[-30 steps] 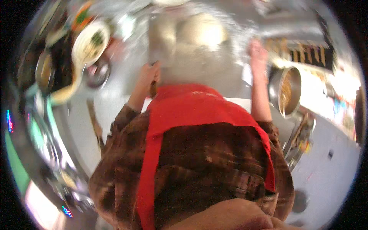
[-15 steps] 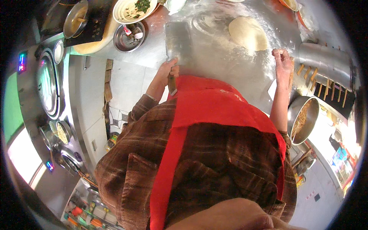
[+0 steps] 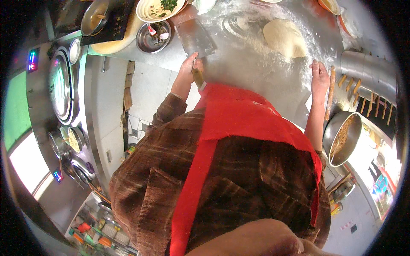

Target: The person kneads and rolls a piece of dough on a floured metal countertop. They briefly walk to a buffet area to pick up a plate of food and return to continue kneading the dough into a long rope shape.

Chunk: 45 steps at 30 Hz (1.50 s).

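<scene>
My left hand [image 3: 188,70] is wrapped round the wooden handle of a cleaver [image 3: 195,39]. Its broad grey blade points away from me, leaning left over the steel counter. My right hand [image 3: 319,79] is closed, knuckles up, over the counter's right side by scattered flour; whatever its fingers may hold is hidden. A thin wooden rolling pin [image 3: 330,94] lies just right of that wrist. Ahead and to the left of the right hand, a flattened round of pale dough [image 3: 285,38] rests on the floured steel, touched by neither hand.
Far left stand a white bowl with chopped greens [image 3: 149,17], a steel bowl with scraps [image 3: 143,42] and a pan on a hob [image 3: 92,23]. At right are a deep steel bowl of brown filling [image 3: 329,145] and a steel cylinder with wooden handles [image 3: 367,64].
The cleaver blade has swung from nearly straight ahead to a leftward tilt. My right hand has drawn slightly nearer with its fingers curled in more. The whole view has shifted a little.
</scene>
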### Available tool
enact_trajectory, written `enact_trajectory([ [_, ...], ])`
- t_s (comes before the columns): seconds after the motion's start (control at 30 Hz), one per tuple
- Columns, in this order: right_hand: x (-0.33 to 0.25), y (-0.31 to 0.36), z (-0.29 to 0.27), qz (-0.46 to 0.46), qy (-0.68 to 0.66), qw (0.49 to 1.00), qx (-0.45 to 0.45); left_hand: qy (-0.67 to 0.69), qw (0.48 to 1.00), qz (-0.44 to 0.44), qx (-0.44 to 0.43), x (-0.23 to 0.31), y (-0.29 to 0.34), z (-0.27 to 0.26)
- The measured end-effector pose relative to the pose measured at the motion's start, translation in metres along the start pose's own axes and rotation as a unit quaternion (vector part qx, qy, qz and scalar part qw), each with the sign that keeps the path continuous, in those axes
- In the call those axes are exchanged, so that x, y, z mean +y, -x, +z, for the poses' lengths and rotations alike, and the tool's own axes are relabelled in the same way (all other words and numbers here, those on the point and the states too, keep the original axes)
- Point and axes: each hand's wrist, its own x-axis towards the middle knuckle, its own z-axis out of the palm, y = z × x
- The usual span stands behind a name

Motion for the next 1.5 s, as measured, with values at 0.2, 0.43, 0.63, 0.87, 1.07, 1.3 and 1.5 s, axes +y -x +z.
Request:
enact_trajectory([
  [0.2, 0.006, 0.011, -0.003, -0.138, 0.045, 0.987, 0.065, -0.032, 0.997, 0.026, 0.062, 0.019, -0.043, -0.008],
  [0.43, 0.009, 0.026, -0.015, -0.064, 0.053, 0.990, 0.112, -0.181, 0.947, 0.203, 0.169, 0.012, -0.051, -0.009],
  [0.63, 0.033, 0.056, -0.018, -0.169, 0.033, 0.982, 0.082, -0.335, 0.861, 0.348, 0.159, -0.017, -0.024, -0.001],
  [0.87, 0.053, 0.070, -0.046, -0.050, -0.314, 0.948, 0.008, -0.533, 0.645, 0.532, -0.133, -0.081, 0.051, 0.182],
  [1.07, 0.023, 0.098, -0.058, 0.016, -0.724, 0.690, -0.008, -0.547, 0.391, 0.604, -0.428, -0.214, 0.084, 0.284],
  [1.3, -0.005, 0.182, -0.131, -0.014, -0.722, 0.692, 0.003, -0.634, 0.497, 0.491, -0.331, -0.197, -0.016, 0.341],
  [1.5, 0.127, 0.403, -0.043, 0.414, -0.161, 0.839, 0.314, -0.551, 0.687, 0.076, -0.467, -0.275, 0.000, 0.330],
])
